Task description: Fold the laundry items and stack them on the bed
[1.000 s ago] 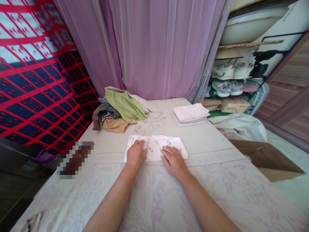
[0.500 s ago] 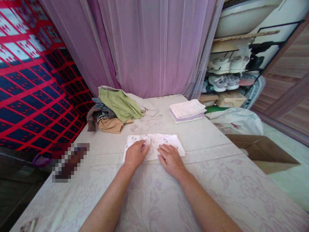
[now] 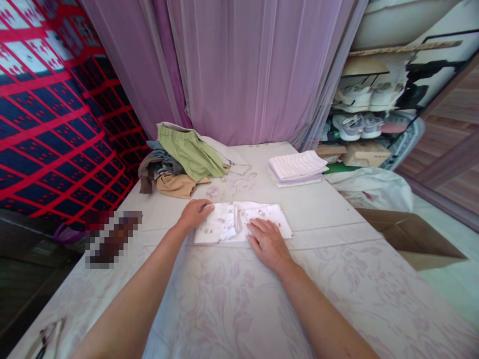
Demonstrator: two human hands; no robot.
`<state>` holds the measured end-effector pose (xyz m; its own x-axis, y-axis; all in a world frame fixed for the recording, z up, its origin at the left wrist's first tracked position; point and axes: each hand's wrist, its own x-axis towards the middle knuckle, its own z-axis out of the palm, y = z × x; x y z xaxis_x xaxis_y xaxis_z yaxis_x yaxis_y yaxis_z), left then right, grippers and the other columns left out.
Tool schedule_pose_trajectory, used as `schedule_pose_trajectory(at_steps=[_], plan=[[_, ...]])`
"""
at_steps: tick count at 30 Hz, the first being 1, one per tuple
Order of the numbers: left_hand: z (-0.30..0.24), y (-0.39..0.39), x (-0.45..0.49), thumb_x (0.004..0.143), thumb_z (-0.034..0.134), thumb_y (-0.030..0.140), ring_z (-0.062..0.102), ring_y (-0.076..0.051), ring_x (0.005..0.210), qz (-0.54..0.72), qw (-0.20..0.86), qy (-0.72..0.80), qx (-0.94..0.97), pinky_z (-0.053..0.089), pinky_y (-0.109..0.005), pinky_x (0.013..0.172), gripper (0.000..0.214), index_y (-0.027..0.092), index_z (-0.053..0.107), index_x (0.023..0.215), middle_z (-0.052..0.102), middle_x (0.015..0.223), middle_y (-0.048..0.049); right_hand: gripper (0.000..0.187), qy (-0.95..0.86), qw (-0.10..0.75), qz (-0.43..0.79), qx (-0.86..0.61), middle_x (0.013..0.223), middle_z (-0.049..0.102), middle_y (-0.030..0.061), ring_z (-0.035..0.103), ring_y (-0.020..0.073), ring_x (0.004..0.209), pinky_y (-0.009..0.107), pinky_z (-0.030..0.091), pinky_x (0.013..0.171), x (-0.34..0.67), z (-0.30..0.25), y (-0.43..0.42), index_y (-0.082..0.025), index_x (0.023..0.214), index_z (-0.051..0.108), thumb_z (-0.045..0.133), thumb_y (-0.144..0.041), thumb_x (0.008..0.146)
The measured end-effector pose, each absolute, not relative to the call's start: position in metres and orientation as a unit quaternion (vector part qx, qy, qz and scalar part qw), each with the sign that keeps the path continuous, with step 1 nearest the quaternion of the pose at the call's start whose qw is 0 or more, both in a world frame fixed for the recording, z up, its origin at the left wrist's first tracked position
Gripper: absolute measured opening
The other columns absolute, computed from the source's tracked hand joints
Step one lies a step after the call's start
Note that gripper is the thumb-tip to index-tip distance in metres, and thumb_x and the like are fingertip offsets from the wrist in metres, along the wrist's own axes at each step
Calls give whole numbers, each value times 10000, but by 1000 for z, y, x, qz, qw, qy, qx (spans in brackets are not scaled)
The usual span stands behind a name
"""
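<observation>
A white folded garment [image 3: 224, 229] with small red and grey prints lies flat on the bed in front of me, its sides folded in towards the middle. My left hand [image 3: 195, 213] is at its far left corner, thumb and fingers closed together on the edge. My right hand [image 3: 267, 242] rests palm down on the right half, with fingers stretched out over the cloth. Part of the garment is hidden beneath that hand.
At the back left sits a loose heap of clothes with green shorts [image 3: 190, 149] on top. A neat folded stack [image 3: 297, 167] lies at the back right. Beyond the bed's right edge stand an open cardboard box [image 3: 404, 232] and a shoe rack [image 3: 366, 112].
My left hand has moved from the garment's middle out to its far left corner. The left flap now lies flatter and more exposed. My right hand stays in about the same place.
</observation>
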<state>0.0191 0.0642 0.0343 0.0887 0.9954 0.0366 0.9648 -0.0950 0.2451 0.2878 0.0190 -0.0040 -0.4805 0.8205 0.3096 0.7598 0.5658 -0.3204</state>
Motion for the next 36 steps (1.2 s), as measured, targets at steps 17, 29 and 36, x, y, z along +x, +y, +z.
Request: schedule_pose_trajectory(at_steps=[17,29,36], plan=[[19,23,94,925,359,496,191,-279,1426,58,46,561,825,160,-476,1147,638,128,328,1445,282,1534,-119,338,-767,208,17,-607,1234,613,111,527,249,1136,396,375,953,317,9,29,-180,1166,620,415,-274,914],[6,23,94,881,447,559,159,-288,1435,67,52,574,814,126,-517,1143,597,288,404,1411,248,1551,-84,282,-621,57,207,-754,885,706,27,635,217,835,288,392,632,357,35,44,-253,812,672,518,-489,793],[10,25,98,868,465,500,122,-286,1442,89,115,576,805,54,-518,1151,651,204,359,1439,234,1552,-101,237,-600,286,243,-706,668,651,0,605,163,655,243,378,579,327,51,46,-209,736,588,495,-419,794]])
